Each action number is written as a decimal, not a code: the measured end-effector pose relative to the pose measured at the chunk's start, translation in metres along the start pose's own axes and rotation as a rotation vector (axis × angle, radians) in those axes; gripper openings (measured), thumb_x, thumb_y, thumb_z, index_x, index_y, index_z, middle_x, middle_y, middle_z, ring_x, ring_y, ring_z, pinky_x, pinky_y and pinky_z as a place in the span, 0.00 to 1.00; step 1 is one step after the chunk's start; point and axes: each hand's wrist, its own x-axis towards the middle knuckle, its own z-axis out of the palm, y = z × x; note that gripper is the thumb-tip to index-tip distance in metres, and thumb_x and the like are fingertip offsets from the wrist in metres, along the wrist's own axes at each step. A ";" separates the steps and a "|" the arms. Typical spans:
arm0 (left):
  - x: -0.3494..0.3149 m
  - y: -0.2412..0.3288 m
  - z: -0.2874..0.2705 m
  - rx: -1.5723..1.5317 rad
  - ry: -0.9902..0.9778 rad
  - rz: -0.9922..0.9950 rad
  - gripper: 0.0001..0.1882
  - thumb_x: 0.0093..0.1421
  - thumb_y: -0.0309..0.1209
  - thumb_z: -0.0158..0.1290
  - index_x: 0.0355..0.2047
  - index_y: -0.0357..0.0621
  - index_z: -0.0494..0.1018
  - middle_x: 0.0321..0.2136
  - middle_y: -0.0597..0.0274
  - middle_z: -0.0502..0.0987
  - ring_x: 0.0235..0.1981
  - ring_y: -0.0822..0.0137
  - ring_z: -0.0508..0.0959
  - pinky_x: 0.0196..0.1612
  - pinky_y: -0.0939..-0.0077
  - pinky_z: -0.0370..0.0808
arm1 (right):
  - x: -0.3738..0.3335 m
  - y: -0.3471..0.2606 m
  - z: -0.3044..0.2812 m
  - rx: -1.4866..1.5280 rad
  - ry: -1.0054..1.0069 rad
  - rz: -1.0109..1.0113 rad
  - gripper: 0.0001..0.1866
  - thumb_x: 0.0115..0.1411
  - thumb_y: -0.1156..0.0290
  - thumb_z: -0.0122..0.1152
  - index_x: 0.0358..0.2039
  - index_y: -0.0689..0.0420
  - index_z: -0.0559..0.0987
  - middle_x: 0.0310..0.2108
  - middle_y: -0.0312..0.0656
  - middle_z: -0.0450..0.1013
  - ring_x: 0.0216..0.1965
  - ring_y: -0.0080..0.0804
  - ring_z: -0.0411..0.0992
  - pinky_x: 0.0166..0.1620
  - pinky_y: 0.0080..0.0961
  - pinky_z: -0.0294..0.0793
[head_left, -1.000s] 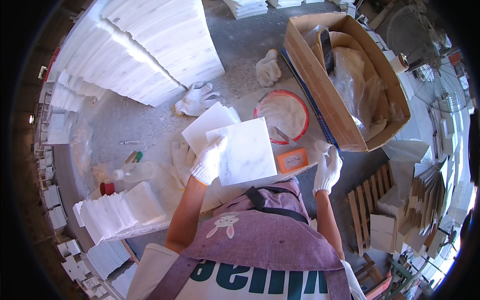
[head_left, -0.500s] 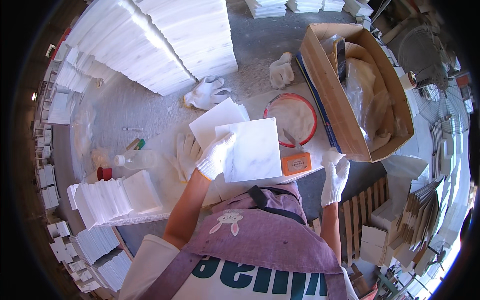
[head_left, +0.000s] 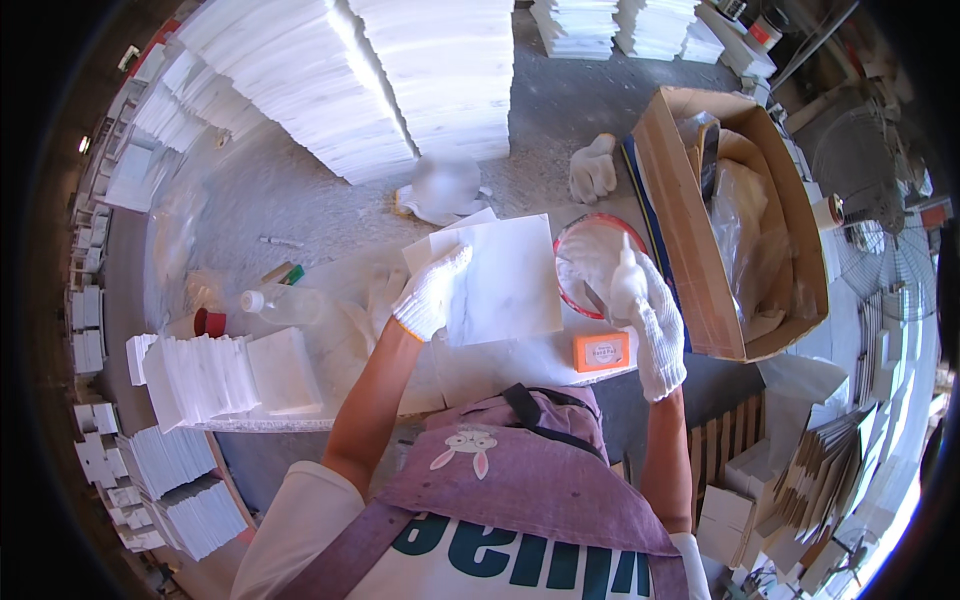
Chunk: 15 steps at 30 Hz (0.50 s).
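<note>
Left hand (head_left: 432, 293) grips a white marble tile (head_left: 505, 282) on the worktop (head_left: 300, 200); right hand (head_left: 640, 300), at 3 o'clock, dips loosely curled fingers into the red-rimmed basin (head_left: 590, 232). Likely step: wetting before wiping the tile.

One head-worn fisheye looks steeply down, close over the worktable (head_left: 300, 200), edges probably warped.

Bright daylight from the upper side, glare on the white tile stacks (head_left: 400, 80), soft shadows on the worktop (head_left: 300, 200), strong fisheye bending, dark round rim, right hand (head_left: 645, 310) slightly blurred
</note>
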 end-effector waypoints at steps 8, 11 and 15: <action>0.007 0.009 0.007 -0.048 0.005 0.019 0.17 0.68 0.35 0.49 0.52 0.39 0.72 0.46 0.66 0.76 0.47 0.73 0.74 0.51 0.78 0.72 | 0.050 -0.004 0.019 -0.043 -0.197 -0.018 0.27 0.63 0.58 0.59 0.57 0.61 0.73 0.52 0.44 0.72 0.50 0.32 0.73 0.48 0.26 0.76; 0.012 0.006 -0.001 -0.027 0.002 0.001 0.17 0.68 0.35 0.49 0.52 0.40 0.72 0.46 0.67 0.76 0.47 0.73 0.74 0.51 0.79 0.72 | 0.063 -0.002 0.027 -0.088 -0.221 -0.026 0.26 0.63 0.56 0.58 0.57 0.59 0.73 0.49 0.42 0.75 0.46 0.28 0.73 0.47 0.24 0.74; 0.013 0.005 -0.004 0.003 0.046 -0.033 0.18 0.67 0.36 0.50 0.52 0.39 0.72 0.47 0.67 0.76 0.48 0.74 0.74 0.53 0.79 0.71 | 0.073 -0.001 0.035 -0.113 -0.228 0.014 0.26 0.62 0.57 0.58 0.56 0.59 0.75 0.48 0.43 0.75 0.43 0.27 0.73 0.42 0.23 0.74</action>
